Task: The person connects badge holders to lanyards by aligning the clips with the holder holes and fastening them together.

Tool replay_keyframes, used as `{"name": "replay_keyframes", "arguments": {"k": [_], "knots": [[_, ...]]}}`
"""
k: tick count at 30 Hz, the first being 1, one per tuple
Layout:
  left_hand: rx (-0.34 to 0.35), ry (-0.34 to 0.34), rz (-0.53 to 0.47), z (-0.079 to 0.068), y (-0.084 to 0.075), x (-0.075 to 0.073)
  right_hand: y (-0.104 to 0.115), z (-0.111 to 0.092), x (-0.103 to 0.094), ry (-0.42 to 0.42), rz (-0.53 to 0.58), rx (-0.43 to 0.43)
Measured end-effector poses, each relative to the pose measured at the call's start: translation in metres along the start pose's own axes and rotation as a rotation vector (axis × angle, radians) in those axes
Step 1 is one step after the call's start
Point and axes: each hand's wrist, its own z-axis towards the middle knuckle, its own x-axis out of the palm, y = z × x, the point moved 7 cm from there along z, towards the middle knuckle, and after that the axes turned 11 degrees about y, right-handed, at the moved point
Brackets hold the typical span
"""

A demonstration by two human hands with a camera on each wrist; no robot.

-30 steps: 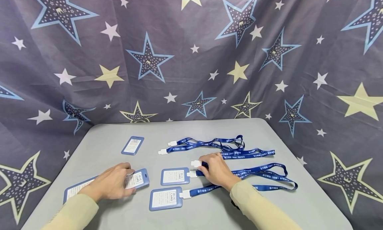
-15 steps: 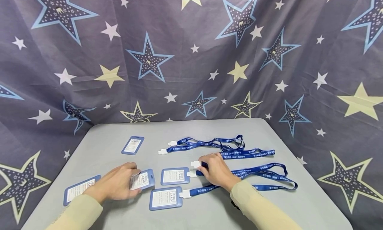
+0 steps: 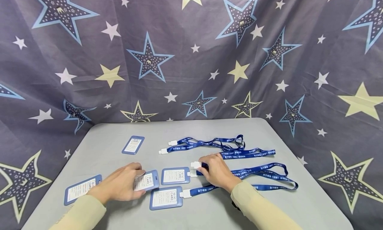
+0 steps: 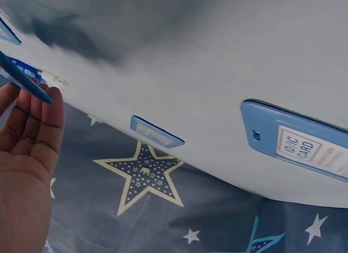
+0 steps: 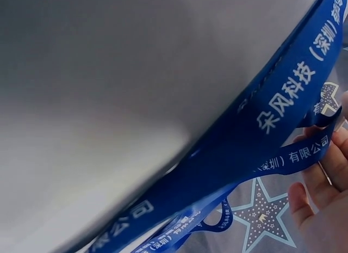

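Observation:
My left hand [image 3: 124,183] pinches a blue badge holder [image 3: 148,180] with a white ID/IC card inside, its slotted end pointing right. In the left wrist view that badge holder [image 4: 24,80] shows edge-on along the fingers. My right hand [image 3: 217,170] pinches a blue lanyard [image 3: 204,165] just behind its white clip [image 3: 195,165], which points left. Printed strap [image 5: 293,95] crosses the right wrist view beside the fingers. Between the hands lie two badge holders, an upper one [image 3: 175,176] and a lower one [image 3: 164,198], each joined to a lanyard.
One loose badge holder [image 3: 133,145] lies at the back left, another [image 3: 81,189] behind my left wrist. Two lanyards [image 3: 206,144] with white clips lie at the back. Attached straps [image 3: 275,187] loop to the right. A star-patterned curtain [image 3: 191,57] hangs behind the grey table [image 3: 107,137].
My left hand has slid right with the badge holder, toward the right hand. The loose badge holder behind my left wrist is now less covered. The right hand stays in place.

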Motion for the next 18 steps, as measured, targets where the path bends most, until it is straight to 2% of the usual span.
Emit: {"name": "replay_keyframes", "arguments": {"k": [10,18], "knots": [[0.061,-0.036,-0.014,0.005,-0.013,-0.003,0.002,-0.004,0.0,0.01,0.012,0.006],[0.073,-0.032,-0.017,0.006,-0.02,-0.004,0.004,-0.007,-0.001,-0.007,-0.003,-0.011]]}}
